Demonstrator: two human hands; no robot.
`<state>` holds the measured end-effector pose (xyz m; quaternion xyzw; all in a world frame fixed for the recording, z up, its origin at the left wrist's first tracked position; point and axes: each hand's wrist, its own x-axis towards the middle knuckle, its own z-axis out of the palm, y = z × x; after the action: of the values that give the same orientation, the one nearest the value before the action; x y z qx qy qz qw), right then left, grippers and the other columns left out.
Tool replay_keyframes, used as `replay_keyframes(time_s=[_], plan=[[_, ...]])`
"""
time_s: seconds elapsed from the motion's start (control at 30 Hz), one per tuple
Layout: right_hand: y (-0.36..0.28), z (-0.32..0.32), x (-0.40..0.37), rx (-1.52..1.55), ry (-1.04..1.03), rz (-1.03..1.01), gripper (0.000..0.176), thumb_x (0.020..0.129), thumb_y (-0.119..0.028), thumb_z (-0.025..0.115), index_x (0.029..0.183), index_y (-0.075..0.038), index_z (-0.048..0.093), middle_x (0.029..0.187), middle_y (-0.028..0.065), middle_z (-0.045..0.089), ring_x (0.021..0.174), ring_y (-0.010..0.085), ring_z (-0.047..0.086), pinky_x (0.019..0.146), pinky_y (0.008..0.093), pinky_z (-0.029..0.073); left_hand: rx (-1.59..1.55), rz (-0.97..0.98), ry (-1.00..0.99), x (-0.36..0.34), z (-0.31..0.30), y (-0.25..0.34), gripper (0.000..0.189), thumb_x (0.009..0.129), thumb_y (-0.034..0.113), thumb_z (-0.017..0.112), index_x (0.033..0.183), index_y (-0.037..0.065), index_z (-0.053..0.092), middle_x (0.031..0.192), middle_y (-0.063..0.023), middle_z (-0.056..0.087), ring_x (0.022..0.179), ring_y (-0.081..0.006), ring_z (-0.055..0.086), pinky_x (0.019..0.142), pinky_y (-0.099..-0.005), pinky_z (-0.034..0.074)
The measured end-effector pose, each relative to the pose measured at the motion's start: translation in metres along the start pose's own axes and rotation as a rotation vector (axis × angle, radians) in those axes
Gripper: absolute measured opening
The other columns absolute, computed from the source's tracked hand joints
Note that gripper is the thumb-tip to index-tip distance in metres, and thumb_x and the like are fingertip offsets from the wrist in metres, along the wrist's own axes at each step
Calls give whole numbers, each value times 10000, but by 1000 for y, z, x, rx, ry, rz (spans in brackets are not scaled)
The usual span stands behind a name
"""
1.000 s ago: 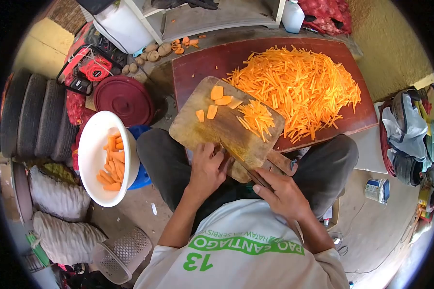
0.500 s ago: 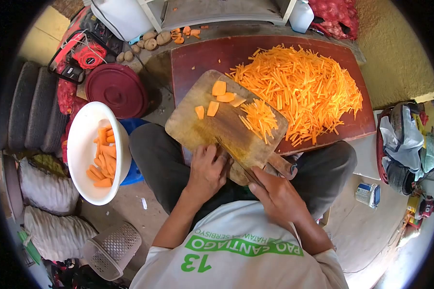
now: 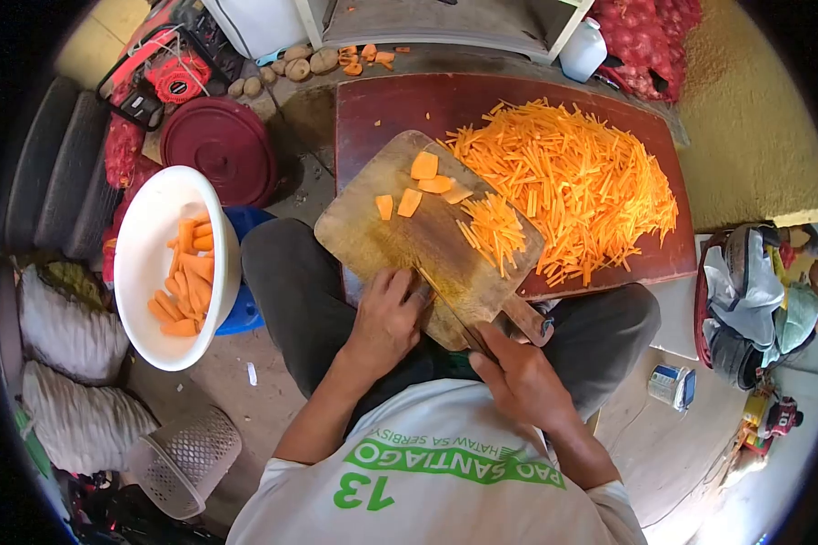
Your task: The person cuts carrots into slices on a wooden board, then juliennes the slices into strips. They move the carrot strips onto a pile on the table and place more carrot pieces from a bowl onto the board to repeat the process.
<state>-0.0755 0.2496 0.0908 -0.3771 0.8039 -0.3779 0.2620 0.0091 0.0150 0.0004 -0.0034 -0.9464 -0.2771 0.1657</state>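
My right hand (image 3: pixel 523 371) is closed around the handle of a knife (image 3: pixel 445 304), whose blade slants across the near part of a wooden cutting board (image 3: pixel 354 218). Close beside the blade, my left hand (image 3: pixel 386 318) presses down on the board with curled fingers. Whatever lies under those fingertips is hidden. Farther up the board are several flat carrot slices (image 3: pixel 409 202). A small heap of carrot sticks (image 3: pixel 495 234) lies toward its right edge. The board rests over my lap and the edge of a red table (image 3: pixel 382 104).
A big mound of carrot sticks (image 3: pixel 573 186) covers much of the table. At left, a white basin (image 3: pixel 141 300) holds peeled carrots (image 3: pixel 186 282). Behind it stands a lidded maroon bucket (image 3: pixel 218 150). A plastic basket (image 3: pixel 186 463) is on the floor, and potatoes (image 3: pixel 297 69) lie at the back.
The camera view has shifted slightly. Both hands stay in nearly the same place on the board, and the knife blade has tilted a little, showing a thin orange strip along it.
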Motion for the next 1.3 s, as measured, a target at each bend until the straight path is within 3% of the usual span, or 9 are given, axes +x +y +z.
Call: replay_keyframes(time_s=[0.23, 0.33, 0.43, 0.53, 0.73, 0.87, 0.93, 1.13, 1.3], plan=[[10, 14, 28, -10, 42, -79, 334, 1080, -116, 696, 1373, 33, 635, 1031, 292, 740, 955, 504, 736, 821, 503, 576, 14, 66, 21, 0, 7, -5, 505, 719, 18, 814, 1220, -5, 755, 1177, -143, 623, 1092, -393, 581, 940, -504, 511], [0, -2, 1, 33, 3, 5, 376, 1086, -154, 695, 1380, 61, 602, 1062, 356, 741, 1002, 551, 729, 817, 572, 593, -17, 110, -5, -1, 5, -6, 500, 709, 12, 803, 1206, -18, 754, 1174, -140, 632, 1106, -382, 589, 949, -496, 517], [2, 1, -1, 70, 0, 72, 360, 1084, -153, 696, 1366, 57, 617, 1072, 344, 748, 1001, 546, 734, 818, 570, 586, -48, 109, -86, 1, -5, -6, 504, 694, 7, 798, 1194, -35, 755, 1189, -143, 644, 1126, -375, 598, 970, -479, 535], [13, 14, 30, 40, 34, -26, 334, 1096, -144, 676, 1389, 13, 650, 1015, 265, 746, 949, 486, 734, 825, 485, 573, -60, 148, -131, 4, -6, -9, 509, 684, -10, 796, 1190, -45, 757, 1195, -145, 654, 1144, -371, 605, 999, -454, 553], [-3, -8, 14, 96, -65, 38, 361, 1090, -145, 673, 1410, 19, 639, 1058, 294, 742, 987, 515, 720, 840, 497, 576, -20, 237, -179, 10, -20, -10, 381, 795, 20, 728, 1167, -46, 773, 1178, -135, 667, 1142, -339, 620, 1021, -417, 565], [5, 3, 2, 16, 9, -30, 357, 1089, -173, 683, 1372, 32, 609, 1058, 345, 732, 965, 551, 721, 801, 562, 582, 14, 262, -184, 10, -22, -8, 313, 871, 72, 672, 1144, -31, 786, 1148, -124, 668, 1126, -319, 626, 1013, -411, 569], [8, 15, 21, -62, 24, -39, 388, 1089, -156, 672, 1421, 38, 622, 1080, 325, 735, 976, 535, 718, 828, 518, 583, 17, 251, -186, 7, -17, -11, 311, 867, 77, 680, 1139, -22, 790, 1140, -120, 666, 1122, -318, 625, 1010, -409, 569], [-3, -3, 18, 21, -77, 30, 396, 1088, -171, 681, 1421, 36, 626, 1084, 328, 736, 989, 538, 720, 855, 531, 587, 40, 277, -245, 8, -25, -12, 313, 865, 91, 690, 1140, -13, 797, 1144, -111, 665, 1117, -317, 624, 1007, -418, 572], [-3, 3, -3, 59, -20, 29, 371, 1086, -208, 683, 1355, 27, 582, 1009, 341, 739, 946, 549, 730, 779, 604, 581, 27, 345, -196, 6, -22, -16, 328, 859, 100, 703, 1149, -21, 799, 1147, -109, 665, 1111, -316, 626, 991, -421, 575]])
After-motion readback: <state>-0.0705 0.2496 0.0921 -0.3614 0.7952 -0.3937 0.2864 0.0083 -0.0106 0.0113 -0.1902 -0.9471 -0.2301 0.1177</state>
